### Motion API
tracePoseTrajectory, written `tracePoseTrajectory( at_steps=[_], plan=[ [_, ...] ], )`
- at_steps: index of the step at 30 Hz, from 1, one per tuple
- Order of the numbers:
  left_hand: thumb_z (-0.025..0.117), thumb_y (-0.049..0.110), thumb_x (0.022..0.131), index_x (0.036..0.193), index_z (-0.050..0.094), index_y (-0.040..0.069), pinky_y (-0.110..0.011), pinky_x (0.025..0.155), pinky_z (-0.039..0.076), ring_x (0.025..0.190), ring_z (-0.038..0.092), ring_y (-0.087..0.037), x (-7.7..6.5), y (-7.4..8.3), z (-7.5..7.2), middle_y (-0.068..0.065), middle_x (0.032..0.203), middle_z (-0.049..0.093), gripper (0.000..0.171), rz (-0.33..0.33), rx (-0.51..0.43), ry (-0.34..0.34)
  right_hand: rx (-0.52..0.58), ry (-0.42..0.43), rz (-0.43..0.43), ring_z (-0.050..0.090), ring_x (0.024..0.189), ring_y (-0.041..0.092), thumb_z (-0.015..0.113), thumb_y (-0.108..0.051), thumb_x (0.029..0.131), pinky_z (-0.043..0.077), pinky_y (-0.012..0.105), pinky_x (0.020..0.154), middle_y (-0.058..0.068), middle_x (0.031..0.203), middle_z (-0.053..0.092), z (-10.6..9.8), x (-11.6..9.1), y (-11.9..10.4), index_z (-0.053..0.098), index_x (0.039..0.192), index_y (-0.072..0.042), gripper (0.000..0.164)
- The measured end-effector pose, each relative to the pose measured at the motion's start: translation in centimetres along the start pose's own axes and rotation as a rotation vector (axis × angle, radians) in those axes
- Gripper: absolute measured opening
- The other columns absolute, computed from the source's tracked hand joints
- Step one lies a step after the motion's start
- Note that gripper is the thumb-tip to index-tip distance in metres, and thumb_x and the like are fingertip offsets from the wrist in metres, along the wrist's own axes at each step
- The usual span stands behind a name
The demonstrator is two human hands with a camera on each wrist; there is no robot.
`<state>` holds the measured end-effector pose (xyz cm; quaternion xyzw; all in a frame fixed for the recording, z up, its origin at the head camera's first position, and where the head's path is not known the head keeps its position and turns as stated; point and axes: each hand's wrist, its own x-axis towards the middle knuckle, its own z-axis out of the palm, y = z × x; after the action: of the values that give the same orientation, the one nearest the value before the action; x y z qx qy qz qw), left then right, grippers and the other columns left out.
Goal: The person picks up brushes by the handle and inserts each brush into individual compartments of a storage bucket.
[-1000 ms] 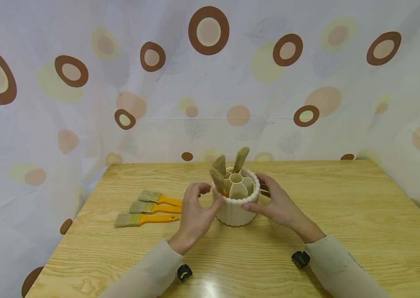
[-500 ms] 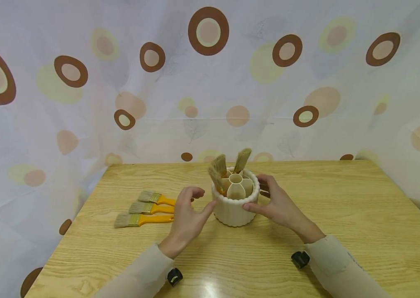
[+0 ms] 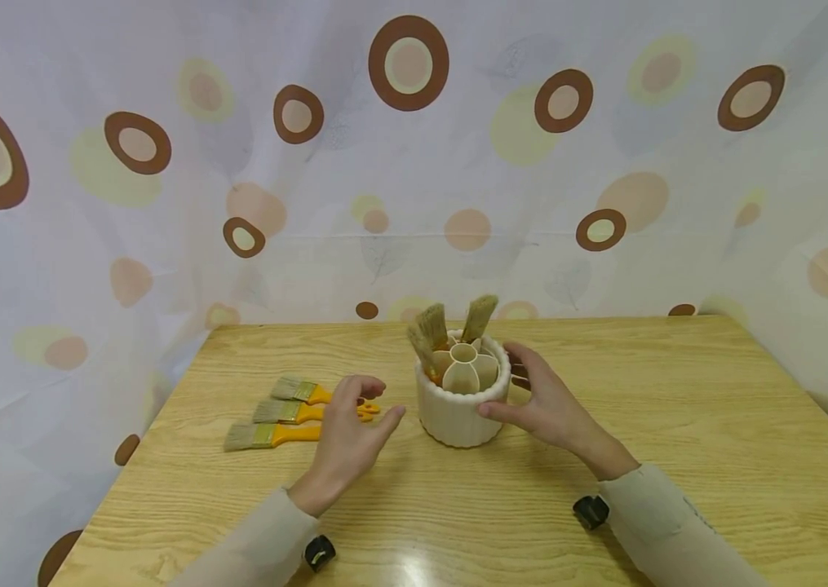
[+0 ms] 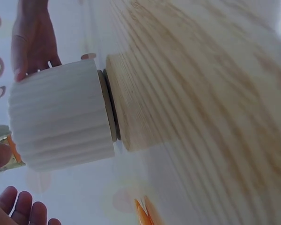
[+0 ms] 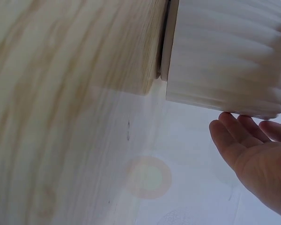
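A round cream brush holder (image 3: 462, 420) with a ribbed wall and petal-shaped compartments stands upright on the table. Several paintbrushes (image 3: 480, 316) lean in it, bristles up, at its left and back. My right hand (image 3: 553, 403) holds the holder's right side, thumb at the front and fingers farther back; the right wrist view shows its fingertips (image 5: 239, 129) against the ribs. My left hand (image 3: 347, 436) is apart from the holder, thumb and fingers spread with nothing between them. It hovers by the handles of 3 flat paintbrushes (image 3: 298, 434) with orange handles, partly hiding them.
The wood-grain table (image 3: 648, 383) extends around the holder. Behind it and at both sides hangs a pale curtain (image 3: 414, 179) with brown rings and pastel dots. A black strap piece (image 3: 591, 512) sits under the right sleeve, another (image 3: 320, 553) under the left.
My left hand has left the holder's rim and moved left and toward me, nearer the loose paintbrushes. My right hand stays at the holder, which has not visibly moved.
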<state>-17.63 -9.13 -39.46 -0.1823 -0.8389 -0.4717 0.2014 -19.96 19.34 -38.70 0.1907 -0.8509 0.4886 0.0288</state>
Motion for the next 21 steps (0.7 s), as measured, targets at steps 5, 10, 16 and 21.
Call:
tracePoseTrajectory(
  at_steps=[5,10,16,21],
  plan=[
    [0.077,0.019,0.082,0.103,0.060,0.009,-0.047,0.080,0.048,0.093,0.054,-0.019,-0.1,-0.5,-0.7,-0.005,0.101,0.058,0.030,-0.019,0.013,-0.013,-0.001,0.008,0.002,0.039,0.129,0.037,0.081,-0.040,0.075,0.036,0.054,0.102,0.013,0.144,0.033,0.1,0.0,0.0,0.029,0.147,-0.008,0.094],
    [0.077,0.019,0.082,0.104,0.060,0.009,-0.047,0.081,0.046,0.094,0.054,-0.024,-0.2,-1.1,-1.6,-0.006,0.102,0.058,0.029,-0.023,0.041,-0.033,-0.007,0.009,0.015,0.039,0.129,0.037,0.081,-0.041,0.075,0.036,0.053,0.102,0.014,0.144,0.032,0.0,-0.1,0.1,0.029,0.147,-0.008,0.095],
    [0.078,0.017,0.081,0.103,0.061,0.008,-0.047,0.080,0.047,0.094,0.055,-0.028,-0.3,-1.7,-2.6,-0.007,0.101,0.060,0.029,-0.011,0.088,-0.041,-0.003,0.005,0.020,0.040,0.129,0.038,0.080,-0.041,0.075,0.036,0.054,0.102,0.013,0.146,0.032,0.0,-0.1,0.1,0.028,0.147,-0.009,0.094],
    [0.077,0.016,0.082,0.104,0.061,0.007,-0.046,0.079,0.047,0.092,0.055,-0.028,-0.4,-2.2,-3.4,-0.007,0.100,0.059,0.029,0.016,0.145,-0.051,-0.005,0.003,0.029,0.039,0.130,0.039,0.080,-0.042,0.075,0.036,0.054,0.102,0.013,0.146,0.031,0.0,-0.1,0.1,0.027,0.148,-0.010,0.095]
  ],
)
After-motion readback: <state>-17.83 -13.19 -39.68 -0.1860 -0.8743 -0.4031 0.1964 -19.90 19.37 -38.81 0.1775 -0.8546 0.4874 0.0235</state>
